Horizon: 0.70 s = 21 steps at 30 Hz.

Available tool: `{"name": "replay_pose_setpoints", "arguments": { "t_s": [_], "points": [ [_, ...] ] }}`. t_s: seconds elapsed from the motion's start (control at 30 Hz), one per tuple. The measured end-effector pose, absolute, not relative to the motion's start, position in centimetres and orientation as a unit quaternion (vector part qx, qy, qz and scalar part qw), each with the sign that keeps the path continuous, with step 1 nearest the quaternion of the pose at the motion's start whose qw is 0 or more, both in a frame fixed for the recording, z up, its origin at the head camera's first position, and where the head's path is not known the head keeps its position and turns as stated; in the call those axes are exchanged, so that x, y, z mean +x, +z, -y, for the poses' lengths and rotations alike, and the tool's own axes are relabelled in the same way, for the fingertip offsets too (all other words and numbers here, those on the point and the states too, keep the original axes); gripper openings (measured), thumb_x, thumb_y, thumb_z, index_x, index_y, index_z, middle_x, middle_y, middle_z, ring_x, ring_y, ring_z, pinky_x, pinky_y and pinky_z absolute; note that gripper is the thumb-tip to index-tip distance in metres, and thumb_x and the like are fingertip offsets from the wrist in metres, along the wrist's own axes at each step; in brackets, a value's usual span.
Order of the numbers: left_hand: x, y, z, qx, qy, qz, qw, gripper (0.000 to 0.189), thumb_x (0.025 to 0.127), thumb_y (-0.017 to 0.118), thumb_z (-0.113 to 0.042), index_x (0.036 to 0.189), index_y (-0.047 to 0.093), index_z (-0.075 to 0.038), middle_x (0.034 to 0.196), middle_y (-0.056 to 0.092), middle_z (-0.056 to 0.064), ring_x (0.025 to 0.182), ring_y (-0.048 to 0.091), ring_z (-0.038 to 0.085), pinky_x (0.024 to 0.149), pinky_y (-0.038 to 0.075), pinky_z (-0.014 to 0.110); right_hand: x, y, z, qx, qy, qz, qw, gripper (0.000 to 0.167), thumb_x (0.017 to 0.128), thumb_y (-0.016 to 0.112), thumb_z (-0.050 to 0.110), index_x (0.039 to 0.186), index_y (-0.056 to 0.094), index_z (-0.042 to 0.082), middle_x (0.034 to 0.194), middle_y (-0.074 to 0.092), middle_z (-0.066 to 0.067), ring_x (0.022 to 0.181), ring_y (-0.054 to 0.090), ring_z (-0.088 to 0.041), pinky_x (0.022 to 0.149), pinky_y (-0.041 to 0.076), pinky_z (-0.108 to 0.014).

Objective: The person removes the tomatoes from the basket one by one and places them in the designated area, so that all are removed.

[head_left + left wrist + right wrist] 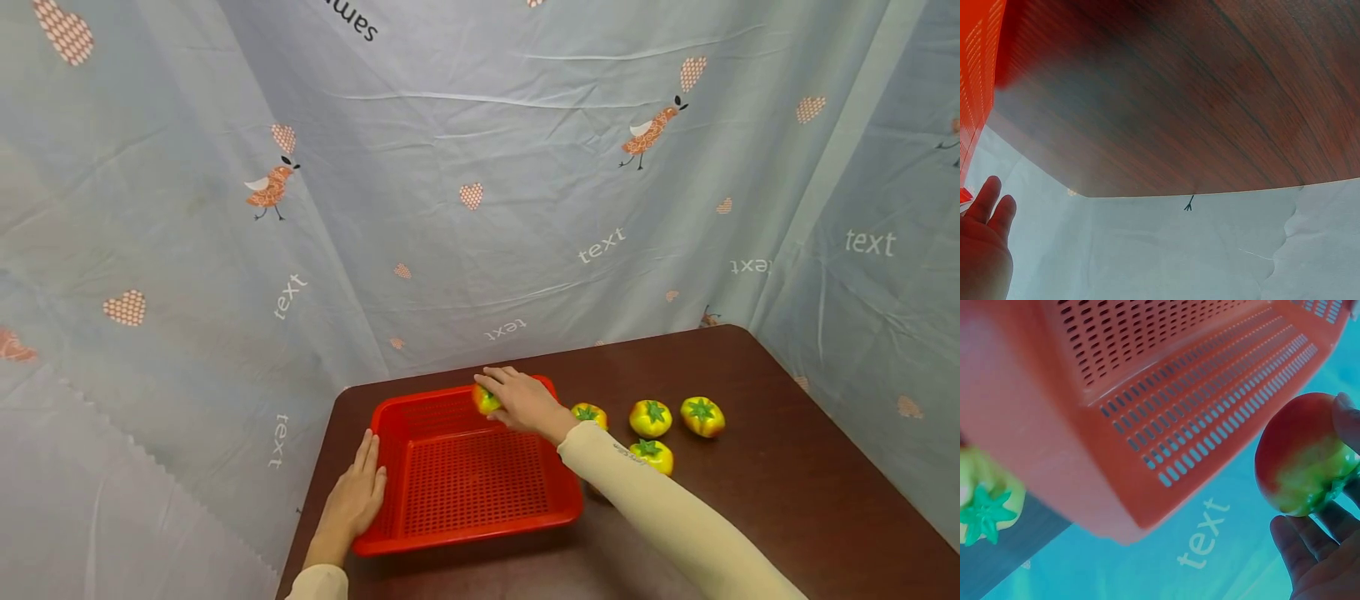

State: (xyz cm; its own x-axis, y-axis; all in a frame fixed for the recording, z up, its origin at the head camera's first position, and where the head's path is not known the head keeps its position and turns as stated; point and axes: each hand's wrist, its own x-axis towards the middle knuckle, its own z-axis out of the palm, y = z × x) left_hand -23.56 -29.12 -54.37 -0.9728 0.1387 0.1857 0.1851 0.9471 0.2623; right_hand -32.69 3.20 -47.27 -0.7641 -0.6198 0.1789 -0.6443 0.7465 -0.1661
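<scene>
Over the red basket's (465, 475) far rim, I see the right hand (525, 402) pinching 1 tomato (484, 400) between curled fingertips (1294, 540); left hand (352, 500) flat, fingers together, against the basket's left wall.

Your dark wooden counter (787, 500) carries a red perforated basket (465, 483) toward its left side. To the basket's right, four yellow-and-red tomatoes (651, 417) with green stems sit clustered directly on the wood.

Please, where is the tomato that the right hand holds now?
In the head view, the right hand grips the held tomato above the far right corner of the red basket, left of four tomatoes on the table.
</scene>
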Motion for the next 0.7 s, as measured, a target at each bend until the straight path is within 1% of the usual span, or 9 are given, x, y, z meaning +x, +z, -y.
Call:
{"name": "replay_pose_setpoints", "arguments": {
  "t_s": [0.27, 0.43, 0.7],
  "points": [
    [-23.6, -54.3, 29.1, -0.084, -0.14, 0.983, 0.079, 0.058, 0.101, 0.043, -0.018, 0.152, 0.026, 0.004, 0.161, 0.02, 0.021, 0.125, 0.052, 0.046, 0.104, 0.039, 0.063, -33.0, -47.4, -5.0, 0.328, 0.108, 0.935, 0.082, 0.069, 0.091, 0.068, 0.036, 0.15, 0.039, 0.015, 0.153, 0.042, -0.007, 0.136, 0.044, -0.027, 0.109, 0.042, -0.041],
    [-23.6, -54.3, 29.1, -0.086, -0.14, 0.983, 0.086, 0.058, 0.101, 0.044, -0.019, 0.151, 0.028, 0.005, 0.16, 0.023, 0.021, 0.124, 0.053, 0.047, 0.103, 0.04, 0.063, -33.2, -47.3, -6.0, 0.332, 0.127, 0.93, 0.095, 0.068, 0.091, 0.07, 0.032, 0.149, 0.041, 0.013, 0.151, 0.044, -0.009, 0.133, 0.047, -0.03, 0.107, 0.044, -0.044],
    [-23.6, -54.1, 29.0, -0.082, -0.142, 0.984, 0.071, 0.06, 0.101, 0.044, -0.018, 0.152, 0.024, 0.004, 0.161, 0.019, 0.021, 0.128, 0.049, 0.046, 0.107, 0.037, 0.062, -33.4, -47.2, -7.8, 0.327, 0.139, 0.929, 0.105, 0.067, 0.089, 0.072, 0.03, 0.147, 0.043, 0.012, 0.148, 0.046, -0.012, 0.132, 0.048, -0.032, 0.103, 0.046, -0.047]
  ]
}}
